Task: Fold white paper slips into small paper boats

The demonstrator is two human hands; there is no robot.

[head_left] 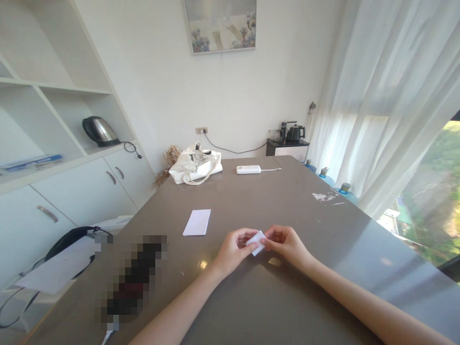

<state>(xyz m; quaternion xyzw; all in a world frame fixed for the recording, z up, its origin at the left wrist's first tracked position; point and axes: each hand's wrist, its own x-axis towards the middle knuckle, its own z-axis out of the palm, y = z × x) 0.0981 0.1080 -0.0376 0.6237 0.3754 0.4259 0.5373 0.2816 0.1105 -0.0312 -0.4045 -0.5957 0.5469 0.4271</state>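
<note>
Between my two hands is a small folded piece of white paper (256,242), held a little above the brown table (233,201). My left hand (237,245) grips its left side, thumb in front and fingers behind. On the right side, my right hand (283,243) pinches the paper's edge between thumb and fingers. Parts of the paper are covered by both thumbs, so its folds cannot be made out fully. Beyond my left hand, a flat stack of white paper sheets (197,222) lies on the table.
A white bag (197,165) and a white power bank (248,169) with a short cable sit at the table's far end. A pixelated dark object (134,282) lies at the left edge. Blue-topped water bottles (345,188) stand beyond the right edge.
</note>
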